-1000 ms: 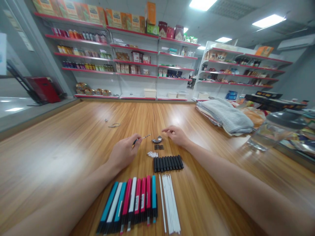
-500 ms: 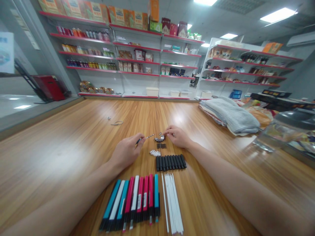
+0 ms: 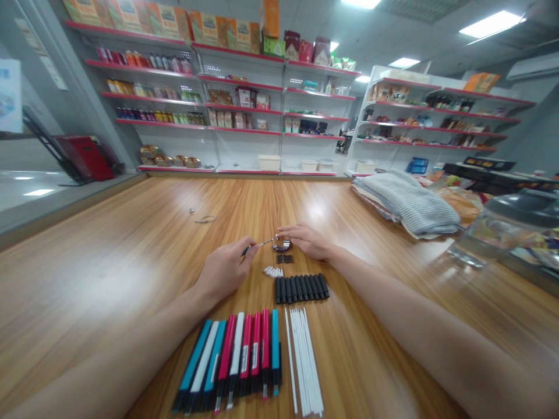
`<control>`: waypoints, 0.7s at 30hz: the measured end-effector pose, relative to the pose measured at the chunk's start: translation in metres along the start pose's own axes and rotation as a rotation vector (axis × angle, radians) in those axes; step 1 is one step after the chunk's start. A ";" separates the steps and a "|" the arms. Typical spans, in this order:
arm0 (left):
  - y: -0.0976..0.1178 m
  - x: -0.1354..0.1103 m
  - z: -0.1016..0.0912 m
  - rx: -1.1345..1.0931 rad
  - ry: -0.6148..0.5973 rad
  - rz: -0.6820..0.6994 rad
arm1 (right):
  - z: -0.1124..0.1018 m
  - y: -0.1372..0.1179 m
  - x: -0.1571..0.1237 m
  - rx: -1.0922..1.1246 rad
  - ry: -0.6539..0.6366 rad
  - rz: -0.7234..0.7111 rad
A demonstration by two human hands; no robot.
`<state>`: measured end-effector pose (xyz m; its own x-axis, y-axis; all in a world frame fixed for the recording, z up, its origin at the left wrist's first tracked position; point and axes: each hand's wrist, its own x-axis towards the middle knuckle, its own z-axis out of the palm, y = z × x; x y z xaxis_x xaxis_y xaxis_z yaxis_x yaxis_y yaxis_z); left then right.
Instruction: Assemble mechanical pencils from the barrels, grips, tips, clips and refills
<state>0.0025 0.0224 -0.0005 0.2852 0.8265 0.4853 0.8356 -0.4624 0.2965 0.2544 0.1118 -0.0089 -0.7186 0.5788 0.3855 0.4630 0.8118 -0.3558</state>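
Observation:
My left hand [image 3: 222, 267] is closed round a thin pen part [image 3: 264, 242], dark blue at the grip, with its slim pale tip pointing right. The fingertips of my right hand [image 3: 305, 240] are pinched together at that tip, where something small and silvery shows; I cannot make out its shape. Just below the fingers, small silver metal pieces [image 3: 280, 247] lie in a curve. Nearer me come small dark springs [image 3: 285, 259], short white pieces [image 3: 273, 272] and a row of black tubes [image 3: 301, 288].
Blue, white and red pen barrels [image 3: 238, 349] lie side by side nearest me, beside thin white sticks [image 3: 305, 361]. A looped strap [image 3: 205, 219] lies far left. At the right are folded striped cloth [image 3: 406, 201] and a clear jug [image 3: 484, 230]. Stocked shelves [image 3: 244, 110] stand behind the table.
My right hand has moved left from above the silver pieces to the tip of the pen part. My left hand has hardly moved. The view has shifted slightly.

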 end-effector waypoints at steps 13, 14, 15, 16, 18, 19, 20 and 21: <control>-0.005 0.007 0.004 -0.035 0.011 -0.073 | 0.003 -0.008 0.030 0.036 0.045 0.631; -0.005 0.006 0.004 -0.037 0.012 -0.069 | 0.005 -0.009 0.036 -0.002 0.024 0.640; -0.005 0.006 0.004 -0.038 0.014 -0.068 | 0.007 -0.010 0.042 -0.023 0.010 0.636; -0.005 0.005 0.004 -0.038 0.015 -0.067 | 0.009 -0.010 0.047 -0.029 0.001 0.625; -0.005 0.004 0.003 -0.037 0.012 -0.064 | 0.013 -0.011 0.053 -0.036 -0.009 0.601; -0.005 0.004 0.003 -0.037 0.010 -0.059 | 0.015 -0.011 0.054 -0.044 -0.009 0.588; -0.004 0.004 0.002 -0.036 0.009 -0.053 | 0.015 -0.011 0.052 -0.053 -0.004 0.573; -0.004 0.003 0.002 -0.036 0.009 -0.046 | 0.015 -0.010 0.049 -0.062 0.004 0.558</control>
<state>0.0008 0.0277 -0.0013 0.2423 0.8444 0.4779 0.8304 -0.4352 0.3479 0.2064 0.1308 0.0013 -0.3545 0.9219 0.1563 0.8019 0.3857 -0.4563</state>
